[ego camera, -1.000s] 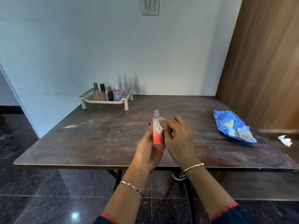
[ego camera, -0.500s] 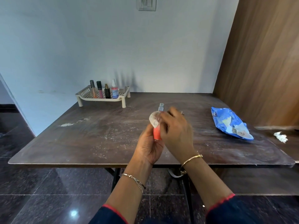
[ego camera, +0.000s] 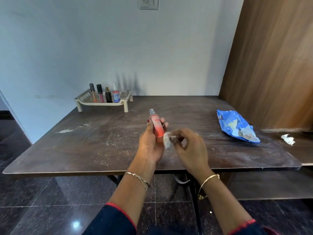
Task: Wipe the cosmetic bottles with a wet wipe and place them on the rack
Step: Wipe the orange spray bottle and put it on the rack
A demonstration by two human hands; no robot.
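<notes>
View: one head-worn wide-angle camera, no second view.
Position: at the near edge of the surface (ego camera: pixel 84 150), above it.
Facing: forward and down, toward the wall (ego camera: pixel 84 48) behind.
Nearness: forearms close at the bottom; rack (ego camera: pixel 125 100) far, by the wall.
Distortion: edges curve outward.

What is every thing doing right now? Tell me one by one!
left hand: holding the orange bottle
orange bottle: tilted, above the table
right hand: pinching the wet wipe
wet wipe: crumpled, beside the bottle's bottom
rack: on the table, four bottles upright in it
blue wipe pack: lying flat, flap open
crumpled white wipe: lying alone
</notes>
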